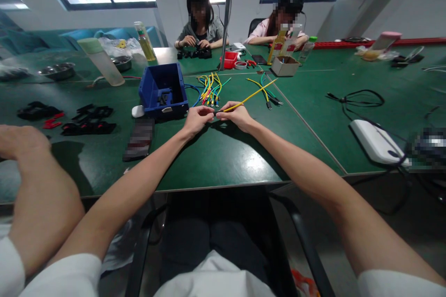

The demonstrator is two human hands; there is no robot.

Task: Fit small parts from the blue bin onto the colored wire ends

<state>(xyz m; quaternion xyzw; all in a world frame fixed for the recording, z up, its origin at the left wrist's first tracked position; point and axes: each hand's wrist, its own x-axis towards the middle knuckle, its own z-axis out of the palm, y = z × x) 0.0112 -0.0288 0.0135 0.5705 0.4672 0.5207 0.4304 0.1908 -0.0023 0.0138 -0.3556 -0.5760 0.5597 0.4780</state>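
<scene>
A yellow cable (256,93) slants up to the right out of my right hand (239,116), whose fingers are closed on it near its dark lower end. At that end my left hand (198,119) pinches with thumb and forefinger, and a small black piece shows between the two hands. The fingertips hide its exact form. Just beyond lies a bunch of yellow, green and blue cables (211,88) with ring terminals. A smaller group of yellow and green cables (268,95) lies to the right, passing under the held cable in view.
A blue bin (163,88) with black parts stands left of my hands, near a dark pouch-like item (139,140). Black and red parts (88,127) lie farther left, by another person's arm (42,195). A white power bank-like box (378,141) with black leads sits right. Two people work opposite.
</scene>
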